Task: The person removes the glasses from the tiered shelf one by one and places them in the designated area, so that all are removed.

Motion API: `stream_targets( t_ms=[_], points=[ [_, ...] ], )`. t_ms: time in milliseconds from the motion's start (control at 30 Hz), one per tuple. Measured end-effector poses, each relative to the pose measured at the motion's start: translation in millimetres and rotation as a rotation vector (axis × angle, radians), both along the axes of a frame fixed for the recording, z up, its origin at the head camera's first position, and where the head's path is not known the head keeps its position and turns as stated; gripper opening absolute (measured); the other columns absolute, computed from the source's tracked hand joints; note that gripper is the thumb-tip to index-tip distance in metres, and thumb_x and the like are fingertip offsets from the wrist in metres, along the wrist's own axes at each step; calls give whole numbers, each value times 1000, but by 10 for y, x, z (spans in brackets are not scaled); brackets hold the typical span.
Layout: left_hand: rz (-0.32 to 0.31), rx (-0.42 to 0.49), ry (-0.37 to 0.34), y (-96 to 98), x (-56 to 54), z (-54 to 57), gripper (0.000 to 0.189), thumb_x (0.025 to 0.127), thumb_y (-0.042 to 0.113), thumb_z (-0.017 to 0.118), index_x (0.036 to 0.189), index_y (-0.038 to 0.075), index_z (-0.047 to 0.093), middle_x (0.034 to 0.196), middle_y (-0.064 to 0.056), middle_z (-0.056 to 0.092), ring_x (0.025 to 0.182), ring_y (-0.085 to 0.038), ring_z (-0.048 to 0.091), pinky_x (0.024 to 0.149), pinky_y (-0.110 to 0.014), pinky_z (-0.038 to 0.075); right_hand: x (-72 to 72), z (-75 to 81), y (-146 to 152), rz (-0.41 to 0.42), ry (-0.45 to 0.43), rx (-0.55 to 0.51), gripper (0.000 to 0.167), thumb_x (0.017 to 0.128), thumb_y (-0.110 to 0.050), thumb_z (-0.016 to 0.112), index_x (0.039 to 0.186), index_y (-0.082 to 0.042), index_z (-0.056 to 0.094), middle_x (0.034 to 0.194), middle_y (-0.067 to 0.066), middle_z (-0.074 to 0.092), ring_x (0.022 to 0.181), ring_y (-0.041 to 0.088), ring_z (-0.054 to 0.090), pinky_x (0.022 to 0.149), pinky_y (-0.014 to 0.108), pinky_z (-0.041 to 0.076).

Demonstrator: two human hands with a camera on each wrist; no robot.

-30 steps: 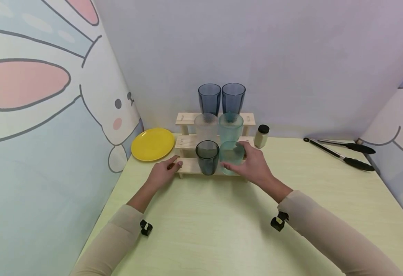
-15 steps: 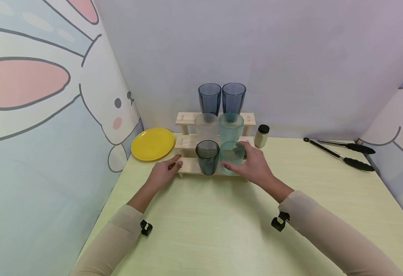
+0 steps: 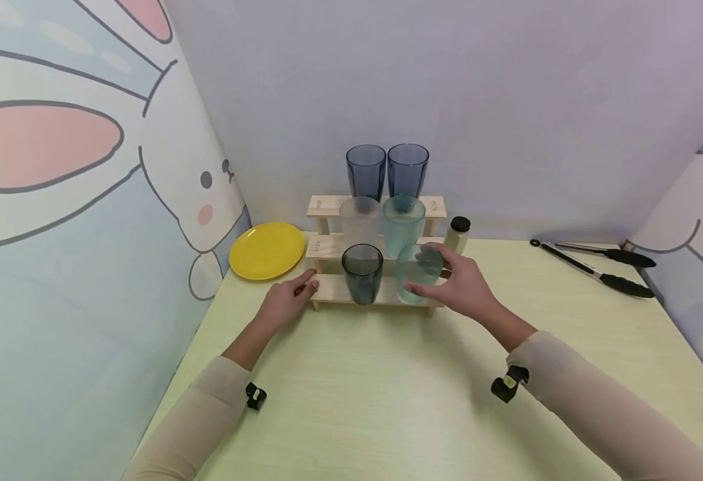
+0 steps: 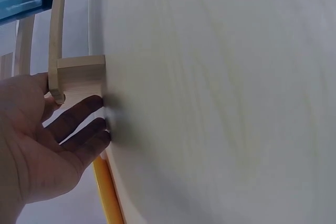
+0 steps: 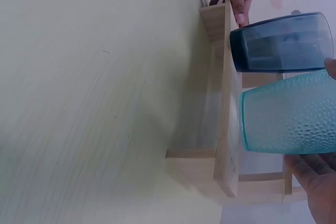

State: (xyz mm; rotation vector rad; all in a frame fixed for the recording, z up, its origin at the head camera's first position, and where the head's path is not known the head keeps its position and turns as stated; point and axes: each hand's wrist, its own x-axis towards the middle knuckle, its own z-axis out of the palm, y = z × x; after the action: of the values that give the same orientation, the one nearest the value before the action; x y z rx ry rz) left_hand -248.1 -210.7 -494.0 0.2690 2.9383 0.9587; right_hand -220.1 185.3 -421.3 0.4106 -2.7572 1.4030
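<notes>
A three-tier wooden rack (image 3: 330,288) stands against the back wall. At the left end of its lowest shelf, my left hand (image 3: 282,302) pinches the board; in the left wrist view the other fingers reach down by the rack's leg (image 4: 81,69). My right hand (image 3: 468,286) grips a textured teal glass (image 3: 414,270) from the right side, thumb in front. The glass is upright, its base close over the lowest shelf in the right wrist view. To its left on that shelf is a dark grey glass (image 3: 363,277), a gap between them.
On the middle tier stand a clear glass (image 3: 359,220) and another teal glass (image 3: 403,224). Two blue glasses (image 3: 366,170) occupy the top. A yellow plate (image 3: 266,251) lies left, a black-lidded jar (image 3: 458,234) right, and black-tipped tongs (image 3: 592,270) farther right.
My right hand has shifted a little to the right with the teal glass, widening the gap to the dark grey glass. The left hand stays in place.
</notes>
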Motion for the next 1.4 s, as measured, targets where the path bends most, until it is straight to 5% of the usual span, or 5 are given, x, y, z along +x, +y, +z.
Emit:
stream_targets(
  t_ms=[467, 667, 767, 1100, 1400],
  points=[
    [1, -15, -9, 3, 4, 4, 59, 115, 54, 54, 164, 21, 57, 94, -8, 69, 84, -23, 56, 76, -38, 47, 85, 61, 620, -40, -30, 32, 90, 92, -41, 93, 165, -13, 48, 153, 18, 61, 135, 42, 66, 110, 61, 54],
    [5, -16, -7, -6, 9, 4, 59, 115, 55, 54, 163, 21, 57, 98, -9, 73, 86, -24, 57, 79, -39, 49, 64, -24, 884, -64, -49, 12, 91, 94, -39, 92, 168, -16, 45, 155, 19, 59, 137, 44, 65, 95, 18, 56],
    [4, -12, -6, -6, 14, -5, 59, 115, 55, 54, 163, 21, 58, 107, -12, 77, 89, -24, 59, 83, -42, 52, 43, -94, 989, -77, -79, -28, 90, 95, -36, 91, 169, -17, 44, 155, 20, 59, 138, 45, 63, 88, 9, 52],
    [2, -1, -22, -1, 20, -6, 58, 115, 54, 55, 163, 21, 57, 90, -7, 66, 82, -22, 55, 73, -36, 45, -54, -310, 1200, -120, -184, -65, 99, 97, -38, 89, 175, -16, 32, 163, 23, 51, 149, 50, 54, 86, 9, 50],
    [6, -6, -17, 8, 13, 5, 59, 115, 55, 55, 163, 21, 57, 93, -8, 70, 85, -23, 57, 76, -37, 46, -101, -385, 1245, -125, -204, -56, 100, 97, -39, 89, 175, -15, 31, 166, 24, 48, 154, 51, 48, 87, 8, 47]
  ],
)
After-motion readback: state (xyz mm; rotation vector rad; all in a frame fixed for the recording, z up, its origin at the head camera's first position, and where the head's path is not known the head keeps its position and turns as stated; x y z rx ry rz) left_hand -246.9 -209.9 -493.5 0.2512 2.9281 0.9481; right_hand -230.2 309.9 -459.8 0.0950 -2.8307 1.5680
